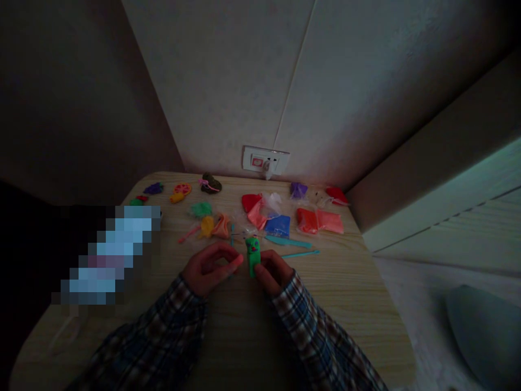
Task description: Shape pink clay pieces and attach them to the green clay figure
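Observation:
A small green clay figure [254, 258] with eyes, a red spot on its face and two thin feelers on top stands upright in my right hand [275, 272]. The thumb and fingers of that hand grip it from the right side. Just left of the figure is my left hand [212, 267], its thumb and index finger curved into a ring with the tips together. Whether something tiny sits between those tips I cannot make out. Behind my hands lie a turquoise clay knife [288, 242] and a thin turquoise modelling stick [302, 253].
Bags of clay in red [307, 221], blue [278, 225], purple [298, 190] and yellow [207, 226] lie across the wooden table [345, 304]. Finished-looking clay pieces, including a brown one [210, 184], line the back left. A blurred-out bright device [118, 252] stands left. A wall socket [265, 161] holds a plug.

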`<state>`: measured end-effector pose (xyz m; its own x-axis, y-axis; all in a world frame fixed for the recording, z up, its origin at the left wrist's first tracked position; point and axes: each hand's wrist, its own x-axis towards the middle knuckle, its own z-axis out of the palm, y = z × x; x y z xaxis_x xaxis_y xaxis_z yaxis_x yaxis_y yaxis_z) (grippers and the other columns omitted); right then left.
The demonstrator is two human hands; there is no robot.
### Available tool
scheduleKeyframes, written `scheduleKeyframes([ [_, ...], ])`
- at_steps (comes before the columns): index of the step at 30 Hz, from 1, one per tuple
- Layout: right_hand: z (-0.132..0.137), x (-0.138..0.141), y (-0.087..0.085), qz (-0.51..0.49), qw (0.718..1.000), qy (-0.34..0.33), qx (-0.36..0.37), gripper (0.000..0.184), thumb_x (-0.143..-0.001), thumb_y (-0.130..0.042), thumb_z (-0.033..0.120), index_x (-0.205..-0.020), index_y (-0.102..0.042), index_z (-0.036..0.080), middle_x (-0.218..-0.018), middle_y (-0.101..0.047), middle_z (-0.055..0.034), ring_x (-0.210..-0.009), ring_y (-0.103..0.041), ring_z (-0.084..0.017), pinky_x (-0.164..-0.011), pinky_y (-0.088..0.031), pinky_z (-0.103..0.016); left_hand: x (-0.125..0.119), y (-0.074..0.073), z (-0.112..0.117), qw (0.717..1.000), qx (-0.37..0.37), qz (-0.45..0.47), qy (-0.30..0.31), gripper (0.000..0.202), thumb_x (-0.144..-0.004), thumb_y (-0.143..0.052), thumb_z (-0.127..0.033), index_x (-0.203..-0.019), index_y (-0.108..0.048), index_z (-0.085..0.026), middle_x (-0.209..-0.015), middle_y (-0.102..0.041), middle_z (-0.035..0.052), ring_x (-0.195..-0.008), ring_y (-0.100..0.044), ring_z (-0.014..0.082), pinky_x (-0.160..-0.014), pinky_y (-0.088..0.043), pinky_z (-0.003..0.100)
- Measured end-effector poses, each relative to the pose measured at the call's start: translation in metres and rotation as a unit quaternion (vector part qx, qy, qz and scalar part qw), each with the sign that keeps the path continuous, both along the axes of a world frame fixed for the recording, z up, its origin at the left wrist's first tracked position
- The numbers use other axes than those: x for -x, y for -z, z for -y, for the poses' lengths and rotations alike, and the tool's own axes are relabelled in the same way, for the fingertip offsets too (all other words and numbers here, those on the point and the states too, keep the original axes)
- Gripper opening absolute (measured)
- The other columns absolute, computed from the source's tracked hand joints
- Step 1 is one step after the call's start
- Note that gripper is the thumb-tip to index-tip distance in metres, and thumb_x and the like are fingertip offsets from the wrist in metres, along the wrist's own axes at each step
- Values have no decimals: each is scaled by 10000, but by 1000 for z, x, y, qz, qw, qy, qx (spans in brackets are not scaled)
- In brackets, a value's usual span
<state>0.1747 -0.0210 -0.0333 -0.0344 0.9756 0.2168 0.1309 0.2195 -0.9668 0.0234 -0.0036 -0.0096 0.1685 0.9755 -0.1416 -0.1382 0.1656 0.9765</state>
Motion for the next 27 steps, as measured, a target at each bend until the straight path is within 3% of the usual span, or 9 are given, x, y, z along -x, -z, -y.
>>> scheduleKeyframes([
  [2,0,1,-1,-55,998,-4,40,235,-808,-520,452,-792,-515,218,-514,-520,34,-394,-491,-119,-357,-374,-230,1,3,-1,1000,-7,-1,16,184,-624,-733,-252,-714,-609,-151,-684,-598,-6,-654,-559,105,-549,-469,171],
  [6,0,3,-4,-115,990,-3,76,241,-766,-570,455,-773,-510,221,-530,-532,28,-425,-506,-128,-397,-404,-249,-2,0,1,1000,3,10,-8,177,-631,-724,-252,-723,-610,-151,-682,-596,-13,-650,-547,96,-557,-464,164],
  [13,1,2,-6,-98,991,-9,93,257,-760,-562,475,-762,-495,227,-520,-501,29,-407,-465,-125,-374,-347,-248,-4,-5,5,999,-20,-31,-22,199,-656,-697,-258,-789,-591,-157,-685,-601,-14,-594,-541,81,-509,-444,147],
  [27,-2,-3,-10,-127,985,-31,113,272,-748,-597,474,-762,-524,213,-513,-519,40,-422,-463,-103,-429,-361,-235,-3,-3,12,979,-131,-151,-44,159,-726,-622,-269,-845,-601,-165,-701,-618,-2,-351,-375,5,-329,-230,133],
])
